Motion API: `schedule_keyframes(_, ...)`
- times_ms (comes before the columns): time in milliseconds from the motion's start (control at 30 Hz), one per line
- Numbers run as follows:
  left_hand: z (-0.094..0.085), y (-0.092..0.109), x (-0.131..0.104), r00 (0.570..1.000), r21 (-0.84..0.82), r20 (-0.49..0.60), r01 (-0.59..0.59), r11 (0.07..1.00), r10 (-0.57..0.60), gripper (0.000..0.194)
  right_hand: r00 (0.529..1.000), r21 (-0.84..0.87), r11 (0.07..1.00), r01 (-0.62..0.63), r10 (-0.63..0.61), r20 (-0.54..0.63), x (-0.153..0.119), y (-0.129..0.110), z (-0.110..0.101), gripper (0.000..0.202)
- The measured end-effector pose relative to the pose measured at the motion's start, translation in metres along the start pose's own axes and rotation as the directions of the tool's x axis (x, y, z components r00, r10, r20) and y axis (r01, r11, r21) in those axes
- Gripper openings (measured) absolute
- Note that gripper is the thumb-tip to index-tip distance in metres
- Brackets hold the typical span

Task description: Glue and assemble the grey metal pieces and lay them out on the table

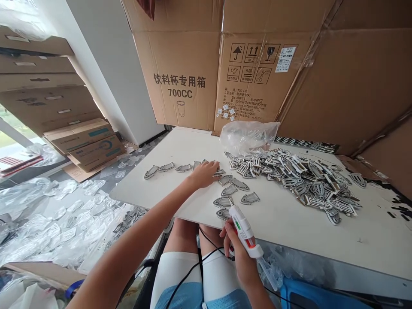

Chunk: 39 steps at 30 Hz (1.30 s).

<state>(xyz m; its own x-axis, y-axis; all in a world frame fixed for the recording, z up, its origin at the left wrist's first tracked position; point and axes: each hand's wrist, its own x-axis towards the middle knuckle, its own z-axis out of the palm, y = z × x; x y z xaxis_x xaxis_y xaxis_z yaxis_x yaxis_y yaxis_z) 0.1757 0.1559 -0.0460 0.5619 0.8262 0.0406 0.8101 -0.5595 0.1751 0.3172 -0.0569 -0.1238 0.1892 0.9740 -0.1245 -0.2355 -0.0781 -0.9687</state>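
Note:
My left hand [206, 174] reaches over the white table, palm down, with its fingers bent over a small grey metal-like piece [219, 172]; whether it grips the piece is unclear. In my right hand [240, 253], at the table's front edge, is a white glue gun [242, 223] with its nozzle end pointing up and left. Near that tip lie several flat grey oval pieces [229, 190]. A row of similar pieces [166, 167] extends left from my left hand. One piece [250, 198] lies apart to the right.
A large pile of grey pieces [299, 176] covers the right side of the table [193, 206]. Behind stand a clear plastic bag [247, 135] and tall cardboard boxes [186, 51]. A black cable [189, 272] crosses my lap. A blue container [315, 296] sits below the table.

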Motion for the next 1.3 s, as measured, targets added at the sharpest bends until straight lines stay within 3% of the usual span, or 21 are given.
schedule_keyframes(233, -0.002, -0.005, -0.005, 1.0, 0.032, 0.03, -0.008, 0.999, 0.007, 0.022, 0.999, 0.009, 1.0, -0.021, 0.021, 0.025, 0.0, -0.001, 0.0, 0.05)
schedule_keyframes(400, -0.006, -0.007, 0.028, 0.992, 0.067, -0.065, 0.109, 0.992, -0.105, 0.03, 1.0, 0.026, 1.0, -0.011, 0.012, -0.01, -0.003, -0.004, 0.002, 0.047)
schedule_keyframes(533, 0.006, -0.005, 0.053, 0.983, 0.093, -0.054, 0.182, 0.979, -0.178, 0.028, 0.999, 0.034, 0.999, -0.038, 0.038, -0.011, -0.004, -0.003, 0.004, 0.051)
schedule_keyframes(633, 0.016, -0.001, 0.06, 0.975, 0.102, -0.064, 0.217, 0.971, -0.211, 0.03, 0.999, 0.047, 0.998, -0.035, 0.036, -0.014, -0.004, 0.0, 0.004, 0.052)
schedule_keyframes(900, 0.008, -0.011, 0.042, 0.942, 0.085, -0.14, 0.317, 0.945, -0.304, 0.031, 0.999, 0.016, 1.0, -0.018, 0.019, -0.038, -0.005, -0.003, 0.004, 0.047)
schedule_keyframes(1033, 0.006, -0.021, 0.034, 0.922, 0.083, -0.112, 0.381, 0.921, -0.372, 0.03, 0.998, -0.001, 1.0, -0.014, 0.014, -0.058, -0.005, -0.004, 0.004, 0.048)
schedule_keyframes(1300, 0.012, -0.021, 0.034, 0.937, 0.057, -0.092, 0.342, 0.938, -0.336, 0.027, 0.999, 0.007, 1.0, -0.025, 0.025, -0.02, 0.006, 0.014, -0.006, 0.051)
